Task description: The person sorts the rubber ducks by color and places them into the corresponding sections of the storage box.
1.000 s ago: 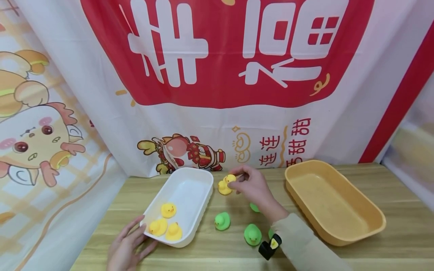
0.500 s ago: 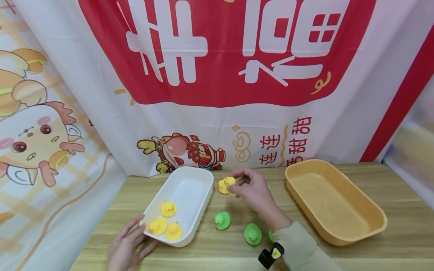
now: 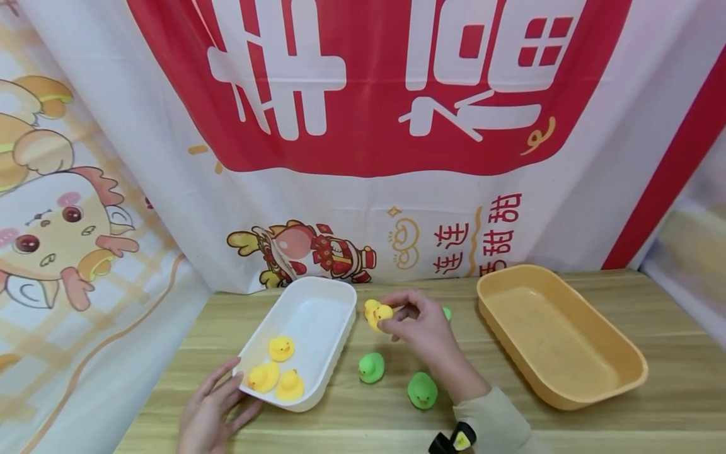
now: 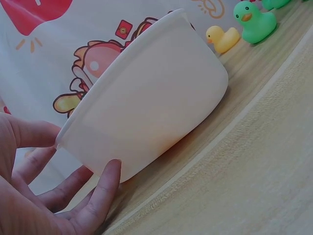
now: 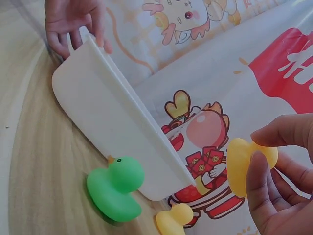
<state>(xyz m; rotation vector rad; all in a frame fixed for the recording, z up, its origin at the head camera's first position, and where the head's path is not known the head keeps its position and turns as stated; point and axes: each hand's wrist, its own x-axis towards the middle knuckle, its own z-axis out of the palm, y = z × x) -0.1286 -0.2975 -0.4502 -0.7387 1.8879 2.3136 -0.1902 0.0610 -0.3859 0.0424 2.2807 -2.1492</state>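
My right hand pinches a yellow rubber duck between thumb and fingers. Just behind it, a second yellow duck sits on the table, partly hidden in the head view. To the left stands a white plastic tub with three yellow ducks inside its near end. Spread fingers of my left hand touch the tub's near left corner, fingertip at the rim and thumb against the outer wall. Green ducks rest on the table nearer me, between tub and right forearm.
A tan plastic tub with nothing inside stands on the right of the wooden table. Another green duck peeks out behind my right hand. A printed curtain hangs along the table's back edge.
The right hand has brought its duck slightly down and nearer me, so the duck behind it now shows at its upper left. The left hand stays at the white tub's corner.
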